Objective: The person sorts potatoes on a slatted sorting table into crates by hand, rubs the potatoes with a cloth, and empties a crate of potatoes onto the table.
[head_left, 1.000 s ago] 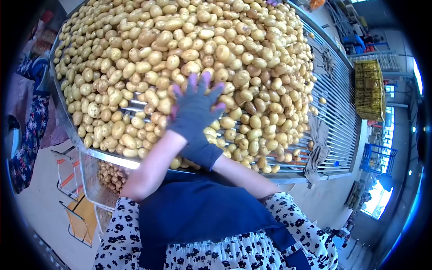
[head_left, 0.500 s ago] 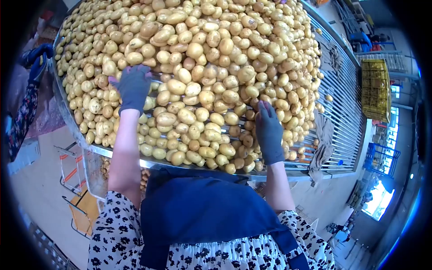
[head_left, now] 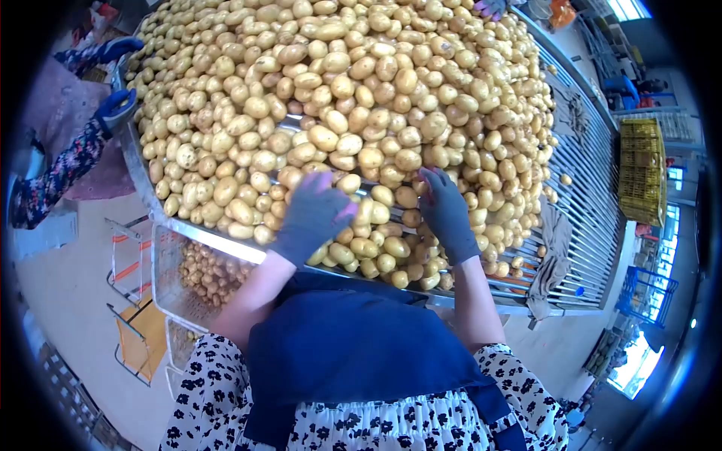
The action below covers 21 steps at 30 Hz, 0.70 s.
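Note:
A large heap of potatoes (head_left: pixel 353 98) covers a sorting table made of metal rollers (head_left: pixel 583 203). My left hand (head_left: pixel 312 214), in a grey glove with purple fingertips, lies over potatoes near the front edge. Its thumb stands apart from the fingers, and I see no potato gripped in it. My right hand (head_left: pixel 449 218), gloved the same way, rests palm down against the potatoes to its left. Its fingers are stretched out, with the tips partly hidden among the potatoes. Between my hands, bare rollers show through gaps around a small group of potatoes.
A co-worker's blue-gloved hands (head_left: pixel 116 109) are at the left edge, and another person's gloved hand (head_left: pixel 492 7) is at the top. Below the front rim (head_left: pixel 233 246) stands a crate of potatoes (head_left: pixel 207 274). A cloth (head_left: pixel 553 252) lies over rollers; a yellow crate (head_left: pixel 641 173) stands beyond.
My left hand has moved right and toward me, closer to my right hand. The view has shifted a little. The co-worker's hands at the left have spread apart; a gloved hand shows at the top.

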Tool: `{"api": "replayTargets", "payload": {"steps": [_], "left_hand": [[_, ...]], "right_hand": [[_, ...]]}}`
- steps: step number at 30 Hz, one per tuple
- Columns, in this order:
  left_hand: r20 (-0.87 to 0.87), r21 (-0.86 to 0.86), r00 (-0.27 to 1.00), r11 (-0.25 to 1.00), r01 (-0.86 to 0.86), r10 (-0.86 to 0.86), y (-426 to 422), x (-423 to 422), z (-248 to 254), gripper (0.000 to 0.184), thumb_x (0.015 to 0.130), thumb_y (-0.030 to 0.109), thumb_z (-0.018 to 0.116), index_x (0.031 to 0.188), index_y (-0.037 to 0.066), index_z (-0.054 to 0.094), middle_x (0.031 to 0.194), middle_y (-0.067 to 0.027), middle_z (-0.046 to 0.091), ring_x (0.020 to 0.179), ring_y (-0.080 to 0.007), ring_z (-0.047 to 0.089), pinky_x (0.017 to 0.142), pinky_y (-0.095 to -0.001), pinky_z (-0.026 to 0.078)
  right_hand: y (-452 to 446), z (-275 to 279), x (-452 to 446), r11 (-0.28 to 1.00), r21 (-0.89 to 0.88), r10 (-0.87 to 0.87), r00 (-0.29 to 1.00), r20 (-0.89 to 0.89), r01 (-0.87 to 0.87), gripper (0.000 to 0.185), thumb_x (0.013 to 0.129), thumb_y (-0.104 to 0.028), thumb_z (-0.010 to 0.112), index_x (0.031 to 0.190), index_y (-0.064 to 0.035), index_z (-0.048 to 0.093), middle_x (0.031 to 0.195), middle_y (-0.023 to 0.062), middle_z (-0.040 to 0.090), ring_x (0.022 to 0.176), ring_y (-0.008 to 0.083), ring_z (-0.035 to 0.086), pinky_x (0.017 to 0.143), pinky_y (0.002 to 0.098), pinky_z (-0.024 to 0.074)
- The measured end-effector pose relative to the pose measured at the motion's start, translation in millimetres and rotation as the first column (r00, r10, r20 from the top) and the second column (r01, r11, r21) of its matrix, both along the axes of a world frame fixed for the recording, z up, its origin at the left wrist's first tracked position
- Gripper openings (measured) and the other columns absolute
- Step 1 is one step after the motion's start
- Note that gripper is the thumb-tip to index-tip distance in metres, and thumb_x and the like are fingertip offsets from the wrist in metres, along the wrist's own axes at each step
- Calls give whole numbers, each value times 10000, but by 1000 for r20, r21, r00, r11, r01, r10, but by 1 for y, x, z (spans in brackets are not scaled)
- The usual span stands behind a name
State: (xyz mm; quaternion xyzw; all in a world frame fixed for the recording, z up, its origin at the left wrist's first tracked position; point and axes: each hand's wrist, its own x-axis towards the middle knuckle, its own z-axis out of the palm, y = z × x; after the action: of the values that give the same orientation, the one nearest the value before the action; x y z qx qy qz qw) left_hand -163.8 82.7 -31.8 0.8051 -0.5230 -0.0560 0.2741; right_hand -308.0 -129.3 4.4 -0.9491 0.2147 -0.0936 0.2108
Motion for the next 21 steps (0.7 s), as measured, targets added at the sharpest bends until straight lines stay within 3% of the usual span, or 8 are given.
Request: {"api": "replayTargets", "payload": {"steps": [1,6,9,10,11,12,15,21], "left_hand": [[152,2,988,1000,20,-20,13,10,-7,176,793,322,622,869,163,623,1075,-51,566,1056,-262,506,963,-445,355],[420,204,768,775,-599,483,44,62,3,274,833,336,564,995,139,663,1209,-68,537,1105,-272,476,990,-484,278],[435,-85,812,916,-392,388,12,59,29,218,857,272,521,950,134,661,1091,-83,593,1037,-269,525,918,-454,359],[130,117,961,959,-259,244,-5,58,24,169,856,178,498,929,125,640,912,-95,625,920,-277,592,791,-406,449],[61,-11,995,997,-83,83,-9,38,25,139,846,125,484,888,117,617,776,-95,615,767,-282,626,658,-387,483],[130,249,991,968,-21,-12,-15,24,8,129,843,130,495,885,127,617,780,-92,623,732,-276,633,635,-400,492],[164,476,986,877,-70,-10,-21,8,-11,149,860,143,490,960,125,599,804,-39,631,764,-221,616,673,-369,466],[329,339,941,921,-192,75,-36,-9,-18,169,847,162,506,960,124,626,810,-35,627,922,-214,552,812,-420,381]], "right_hand": [[3,-6,1,1000,15,6,1000,6,-6,398,760,-16,568,1151,-85,553,1048,165,570,917,363,579,768,403,503],[4,-28,18,998,5,65,997,30,-66,507,734,-9,556,1228,-113,517,1068,149,556,963,354,555,817,421,485],[-1,-33,38,992,-24,121,993,-1,-121,365,747,-46,559,1100,-137,565,1096,133,536,958,341,562,770,431,502],[2,-27,44,996,4,88,992,-94,-88,318,751,-58,563,1057,-142,569,1058,128,542,955,341,565,759,435,503],[2,-23,46,998,28,59,980,-189,-55,270,754,-69,567,1013,-146,573,1020,122,547,953,342,567,749,439,505],[1,-22,44,995,-3,102,979,-175,-104,186,766,-95,578,949,-128,573,985,107,554,906,339,587,729,437,508],[-3,-1,30,997,75,46,968,-245,-28,148,783,-112,578,931,-120,591,1011,101,559,869,330,606,723,435,508],[5,5,16,994,-95,38,992,-124,-50,289,807,-123,580,1086,-182,623,1137,99,563,904,300,615,735,384,521]]}}
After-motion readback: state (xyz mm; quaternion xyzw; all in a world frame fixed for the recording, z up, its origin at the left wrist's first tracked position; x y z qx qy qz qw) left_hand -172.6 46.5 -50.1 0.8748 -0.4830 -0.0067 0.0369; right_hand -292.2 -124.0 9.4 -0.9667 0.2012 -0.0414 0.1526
